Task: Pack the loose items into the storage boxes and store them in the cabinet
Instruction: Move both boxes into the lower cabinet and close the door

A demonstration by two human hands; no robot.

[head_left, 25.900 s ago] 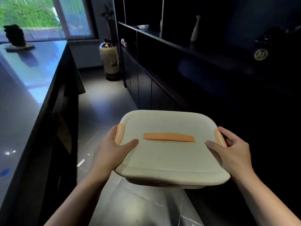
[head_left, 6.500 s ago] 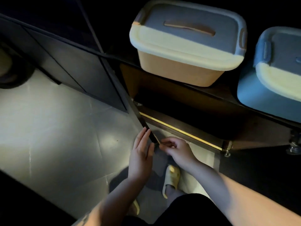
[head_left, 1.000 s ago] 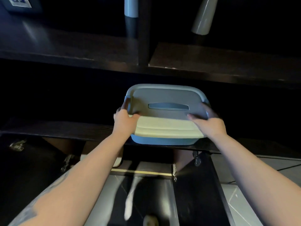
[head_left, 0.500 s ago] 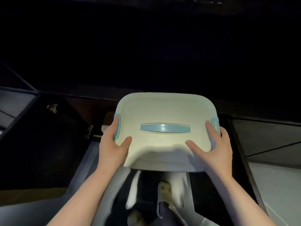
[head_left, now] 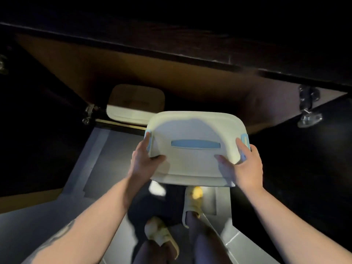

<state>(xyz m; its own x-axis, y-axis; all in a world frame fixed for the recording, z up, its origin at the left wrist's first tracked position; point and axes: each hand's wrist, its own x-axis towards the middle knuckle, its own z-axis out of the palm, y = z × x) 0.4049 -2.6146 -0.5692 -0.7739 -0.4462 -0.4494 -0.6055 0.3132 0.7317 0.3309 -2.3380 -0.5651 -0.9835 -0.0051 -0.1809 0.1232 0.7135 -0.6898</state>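
Note:
I hold a storage box with a cream lid and a blue handle low in front of the open cabinet. My left hand grips its left side by the blue clasp. My right hand grips the right side, thumb on the lid. A second box with a cream lid and an orange handle sits inside the cabinet's lower compartment, to the left and behind the held box. The held box's body is hidden under its lid.
Dark cabinet doors stand open on both sides, the left door and the right door, with metal hinges showing. My feet in yellow slippers stand on the grey tiled floor below the box.
The view has tilted further down and I have lowered the blue-handled box toward the cabinet's lower opening. The orange-handled box inside has come into sight. Both hands keep their hold.

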